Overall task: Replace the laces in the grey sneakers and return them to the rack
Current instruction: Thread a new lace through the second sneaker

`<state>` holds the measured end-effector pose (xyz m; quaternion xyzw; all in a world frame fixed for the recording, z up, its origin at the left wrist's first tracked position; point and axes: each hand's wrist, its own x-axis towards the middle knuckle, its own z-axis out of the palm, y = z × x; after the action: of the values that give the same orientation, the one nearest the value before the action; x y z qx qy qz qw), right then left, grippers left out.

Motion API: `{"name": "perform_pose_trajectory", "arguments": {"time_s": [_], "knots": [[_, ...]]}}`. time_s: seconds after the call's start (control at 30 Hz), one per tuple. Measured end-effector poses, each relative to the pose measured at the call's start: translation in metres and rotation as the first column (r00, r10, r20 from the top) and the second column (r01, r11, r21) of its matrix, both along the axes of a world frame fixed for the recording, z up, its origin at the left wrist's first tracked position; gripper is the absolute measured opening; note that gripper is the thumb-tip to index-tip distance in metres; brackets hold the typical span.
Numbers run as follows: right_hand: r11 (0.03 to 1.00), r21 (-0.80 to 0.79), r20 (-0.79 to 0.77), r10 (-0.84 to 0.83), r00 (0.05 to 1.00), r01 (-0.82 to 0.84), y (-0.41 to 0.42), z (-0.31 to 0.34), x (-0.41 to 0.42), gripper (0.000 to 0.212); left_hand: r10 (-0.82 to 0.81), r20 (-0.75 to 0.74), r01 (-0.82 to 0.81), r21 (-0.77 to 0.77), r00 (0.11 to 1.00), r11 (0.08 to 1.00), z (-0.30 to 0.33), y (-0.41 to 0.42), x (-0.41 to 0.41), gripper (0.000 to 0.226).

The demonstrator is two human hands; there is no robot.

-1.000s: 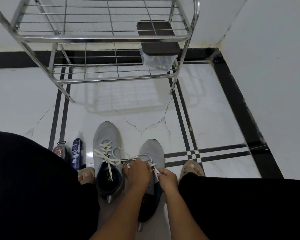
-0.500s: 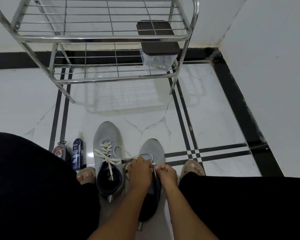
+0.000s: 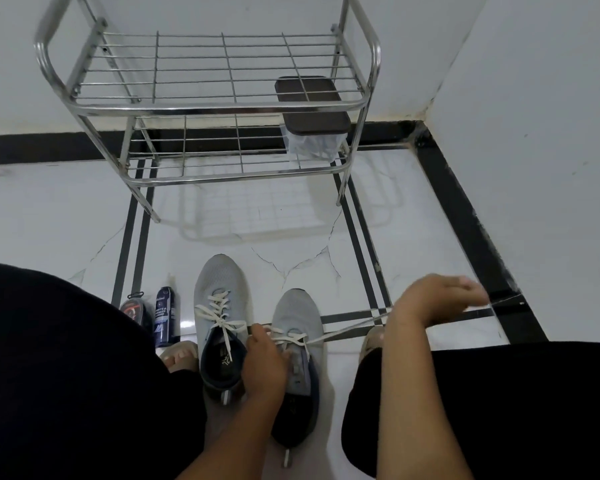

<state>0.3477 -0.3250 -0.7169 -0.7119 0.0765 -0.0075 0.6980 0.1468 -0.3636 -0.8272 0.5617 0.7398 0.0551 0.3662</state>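
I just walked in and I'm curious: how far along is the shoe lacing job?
The left sneaker looks laced, its white lace criss-crossed up the front. The right sneaker is in hand: the left hand rests on it while the right hand pulls its lace taut out to the side. Only its lower eyelets look threaded. Left to do: finish that lacing, then put both sneakers on the rack, which holds no shoes now.

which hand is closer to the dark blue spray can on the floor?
Left. The left hand rests between the two sneakers, a shoe away from the dark blue spray can; the right hand is far right, pulling the white lace.
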Motion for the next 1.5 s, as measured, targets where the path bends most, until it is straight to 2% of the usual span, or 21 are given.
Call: {"name": "perform_pose_trajectory", "arguments": {"time_s": [0.07, 0.1, 0.17, 0.23, 0.27, 0.3, 0.37, 0.43, 0.47, 0.5, 0.57, 0.6, 0.63, 0.7, 0.77, 0.83, 0.9, 0.97, 1.17, 1.33, 1.5], "knots": [[0.948, -0.240, 0.072, 0.234, 0.970, -0.211, 0.005, 0.011, -0.007, 0.020, -0.005, 0.009, 0.005, -0.025, 1.000, 1.000, 0.002, -0.004, -0.001, 0.052], [0.843, -0.385, 0.008, 0.409, 0.912, -0.375, 0.004, 0.005, -0.014, 0.021, -0.015, 0.001, 0.015, -0.030, 1.000, 0.999, 0.004, -0.007, -0.002, 0.053], [0.441, -0.594, -0.268, 0.680, 0.682, -0.673, -0.006, -0.033, -0.036, 0.019, -0.026, 0.006, 0.026, -0.025, 1.000, 0.999, 0.005, -0.011, -0.003, 0.061], [0.031, -0.598, -0.540, 0.723, 0.431, -0.801, -0.025, -0.077, -0.059, 0.019, -0.053, 0.026, 0.054, -0.020, 0.998, 0.998, 0.005, -0.012, -0.004, 0.070], [-0.102, -0.578, -0.620, 0.700, 0.354, -0.810, -0.035, -0.094, -0.070, 0.018, -0.065, 0.028, 0.066, -0.033, 0.998, 0.997, 0.006, -0.011, -0.004, 0.075], [-0.196, -0.558, -0.675, 0.672, 0.304, -0.806, -0.044, -0.105, -0.080, 0.017, -0.069, 0.023, 0.070, -0.054, 0.997, 0.996, 0.005, -0.010, -0.007, 0.080], [-0.289, -0.534, -0.739, 0.616, 0.272, -0.794, -0.053, -0.117, -0.092, 0.019, -0.067, 0.005, 0.067, -0.088, 0.998, 0.994, 0.005, -0.008, -0.010, 0.089], [-0.264, -0.522, -0.752, 0.591, 0.292, -0.811, -0.052, -0.118, -0.092, 0.028, -0.083, -0.008, 0.082, -0.096, 0.997, 0.992, 0.004, -0.007, -0.011, 0.092], [-0.160, -0.542, -0.733, 0.570, 0.371, -0.825, -0.050, -0.115, -0.089, 0.033, -0.087, -0.016, 0.085, -0.101, 0.996, 0.991, 0.004, -0.007, -0.012, 0.092], [0.032, -0.582, -0.679, 0.531, 0.508, -0.812, -0.047, -0.111, -0.082, 0.035, -0.084, -0.018, 0.082, -0.105, 0.996, 0.991, 0.003, -0.006, -0.012, 0.091], [0.491, -0.619, -0.529, 0.315, 0.788, -0.612, -0.046, -0.104, -0.064, 0.037, -0.075, -0.014, 0.073, -0.116, 0.997, 0.991, 0.000, -0.005, -0.013, 0.089], [0.632, -0.601, -0.475, 0.210, 0.855, -0.489, -0.047, -0.100, -0.054, 0.035, -0.077, -0.009, 0.075, -0.122, 0.997, 0.990, -0.001, -0.003, -0.014, 0.087], [0.715, -0.584, -0.427, 0.131, 0.894, -0.384, -0.047, -0.097, -0.045, 0.031, -0.090, -0.006, 0.089, -0.128, 0.996, 0.988, -0.003, -0.002, -0.014, 0.084], [0.779, -0.548, -0.369, 0.103, 0.924, -0.306, -0.045, -0.093, -0.045, 0.027, -0.161, -0.002, 0.159, -0.119, 0.987, 0.980, -0.006, -0.001, -0.014, 0.064], [0.674, -0.576, -0.366, 0.293, 0.883, -0.462, -0.045, -0.095, -0.058, 0.026, -0.260, -0.035, 0.256, -0.093, 0.965, 0.962, -0.006, 0.001, -0.014, 0.037], [0.329, -0.636, -0.463, 0.562, 0.686, -0.698, -0.049, -0.102, -0.075, 0.027, -0.339, -0.084, 0.335, -0.063, 0.937, 0.940, -0.008, 0.005, -0.015, 0.029], [-0.005, -0.600, -0.614, 0.643, 0.457, -0.800, -0.056, -0.113, -0.087, 0.028, -0.370, -0.111, 0.366, -0.056, 0.922, 0.929, -0.012, 0.010, -0.016, 0.025], [-0.144, -0.552, -0.687, 0.637, 0.350, -0.822, -0.061, -0.120, -0.094, 0.024, -0.352, -0.100, 0.348, -0.054, 0.931, 0.936, -0.016, 0.013, -0.017, 0.020], [-0.199, -0.564, -0.726, 0.582, 0.367, -0.801, -0.055, -0.116, -0.092, 0.028, -0.354, -0.070, 0.346, -0.114, 0.932, 0.931, -0.027, 0.023, -0.016, 0.021], [-0.143, -0.592, -0.730, 0.513, 0.452, -0.793, -0.060, -0.119, -0.092, 0.028, -0.386, -0.139, 0.373, -0.110, 0.912, 0.921, -0.030, 0.018, -0.011, 0.020], [0.140, -0.580, -0.635, 0.539, 0.553, -0.802, -0.038, -0.107, -0.082, 0.034, -0.251, -0.068, 0.243, -0.107, 0.966, 0.964, -0.021, 0.017, -0.006, 0.037]]}}
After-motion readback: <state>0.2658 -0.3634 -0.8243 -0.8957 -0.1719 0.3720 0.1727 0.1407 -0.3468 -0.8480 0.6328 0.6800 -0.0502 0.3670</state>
